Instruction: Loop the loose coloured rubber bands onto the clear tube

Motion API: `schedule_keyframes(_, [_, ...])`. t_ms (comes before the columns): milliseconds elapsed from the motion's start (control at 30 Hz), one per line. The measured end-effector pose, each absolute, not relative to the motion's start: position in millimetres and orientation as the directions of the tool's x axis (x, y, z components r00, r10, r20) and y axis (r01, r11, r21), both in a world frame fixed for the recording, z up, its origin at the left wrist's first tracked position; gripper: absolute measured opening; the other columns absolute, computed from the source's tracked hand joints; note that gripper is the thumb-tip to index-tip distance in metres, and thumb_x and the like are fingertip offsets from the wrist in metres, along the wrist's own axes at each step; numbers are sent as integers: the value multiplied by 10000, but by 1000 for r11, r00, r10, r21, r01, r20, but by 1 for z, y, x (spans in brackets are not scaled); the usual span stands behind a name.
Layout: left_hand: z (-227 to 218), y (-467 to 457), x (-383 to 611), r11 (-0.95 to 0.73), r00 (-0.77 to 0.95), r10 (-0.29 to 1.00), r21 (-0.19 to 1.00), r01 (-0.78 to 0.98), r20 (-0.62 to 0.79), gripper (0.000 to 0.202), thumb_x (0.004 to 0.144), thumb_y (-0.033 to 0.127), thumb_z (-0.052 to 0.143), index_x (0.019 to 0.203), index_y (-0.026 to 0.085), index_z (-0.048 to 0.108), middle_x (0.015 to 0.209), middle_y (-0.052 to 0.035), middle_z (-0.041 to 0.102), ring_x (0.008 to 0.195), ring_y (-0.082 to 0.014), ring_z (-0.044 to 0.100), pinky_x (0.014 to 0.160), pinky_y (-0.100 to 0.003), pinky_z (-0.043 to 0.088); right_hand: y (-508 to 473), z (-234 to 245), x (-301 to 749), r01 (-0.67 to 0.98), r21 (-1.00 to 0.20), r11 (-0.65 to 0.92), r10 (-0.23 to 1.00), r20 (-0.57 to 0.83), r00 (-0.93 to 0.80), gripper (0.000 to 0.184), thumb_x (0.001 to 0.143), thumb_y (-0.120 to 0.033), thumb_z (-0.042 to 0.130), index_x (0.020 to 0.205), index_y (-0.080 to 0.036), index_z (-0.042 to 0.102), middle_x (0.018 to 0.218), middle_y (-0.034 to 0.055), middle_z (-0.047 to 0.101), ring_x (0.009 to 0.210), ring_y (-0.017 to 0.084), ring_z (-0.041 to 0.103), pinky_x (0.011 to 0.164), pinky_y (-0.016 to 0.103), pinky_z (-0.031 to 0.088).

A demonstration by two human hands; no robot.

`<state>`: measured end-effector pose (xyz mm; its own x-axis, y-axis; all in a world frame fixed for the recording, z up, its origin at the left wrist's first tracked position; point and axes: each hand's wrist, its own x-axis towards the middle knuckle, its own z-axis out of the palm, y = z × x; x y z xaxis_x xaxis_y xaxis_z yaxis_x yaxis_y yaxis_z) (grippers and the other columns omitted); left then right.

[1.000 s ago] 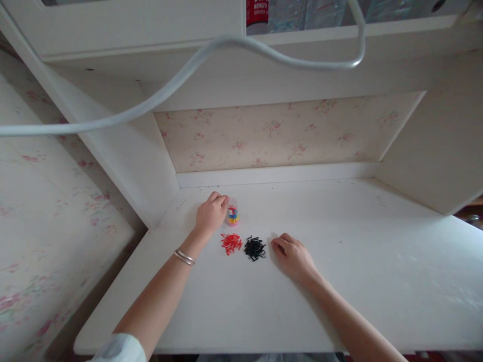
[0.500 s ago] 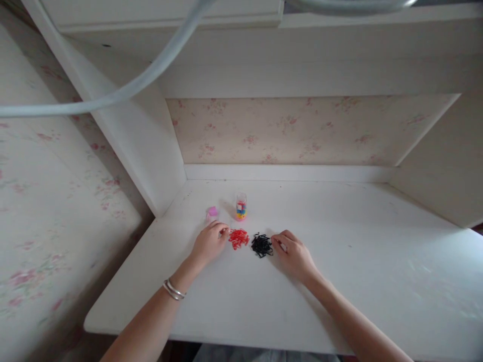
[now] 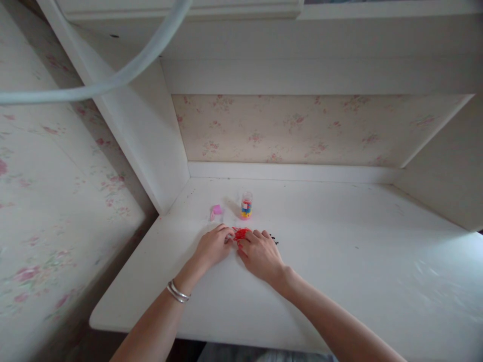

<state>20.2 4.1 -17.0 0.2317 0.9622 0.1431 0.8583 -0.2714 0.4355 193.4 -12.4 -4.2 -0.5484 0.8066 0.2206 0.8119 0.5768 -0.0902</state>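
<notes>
Both hands meet at a small pile of red clips (image 3: 240,233) on the white desk (image 3: 339,261). My left hand (image 3: 213,247), with two silver bangles at the wrist, has its fingers curled and touches the pile's left edge. My right hand (image 3: 260,254) lies over the pile's right side with its fingers bent down. That hand covers most of a pile of black clips (image 3: 274,238); only a few black bits show past the knuckles. What either hand's fingertips pinch is hidden.
A small clear jar (image 3: 246,205) with coloured pieces inside stands behind the piles. Its pink lid (image 3: 216,211) lies to the left of it. White side panels wall in the desk on both sides, and a grey hose (image 3: 113,80) hangs overhead.
My right hand has moved left from the black pile onto the red pile and now covers the black clips. My left hand stays at the red pile's left edge. The camera moved slightly.
</notes>
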Motion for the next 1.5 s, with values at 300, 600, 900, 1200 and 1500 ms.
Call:
schedule_keyframes(300, [-20,2,21,-264,244,964,368,892,101,182,868,321,471,941,272,631,980,-6,634,802,-135,610,684,-226,422,-8,-1,195,814,-100,572,811,219,-543,299,922,-273,371,911,-226,666,943,70,641,868,191,521,747,315,304])
schedule_keyframes(600, [-19,2,22,-291,279,957,308,906,84,290,927,346,351,905,247,623,1015,-22,625,838,-146,612,703,-242,424,-2,4,214,767,-397,504,863,266,-430,303,898,-313,423,818,-262,711,802,15,608,744,120,547,707,244,361])
schedule_keyframes(900, [-24,5,21,-278,233,957,314,908,173,285,947,331,306,989,243,574,1029,-30,616,889,-155,610,730,-254,433,30,25,231,525,-807,271,960,187,-208,271,800,-425,530,870,-260,733,826,14,640,758,136,586,677,237,413])
schedule_keyframes(1200, [-19,4,22,-236,190,967,314,920,170,293,948,326,301,1000,234,574,1037,-37,619,896,-164,607,729,-263,438,46,18,213,643,-670,371,917,157,-366,216,781,-319,531,747,-232,725,768,-9,665,703,119,580,650,212,404])
schedule_keyframes(1500, [-15,4,22,-222,178,974,418,881,142,313,934,317,326,963,214,621,996,-50,627,868,-152,608,778,-265,450,45,9,203,587,-719,372,911,162,-380,250,807,-323,502,720,-206,705,682,-13,643,651,109,565,601,197,400])
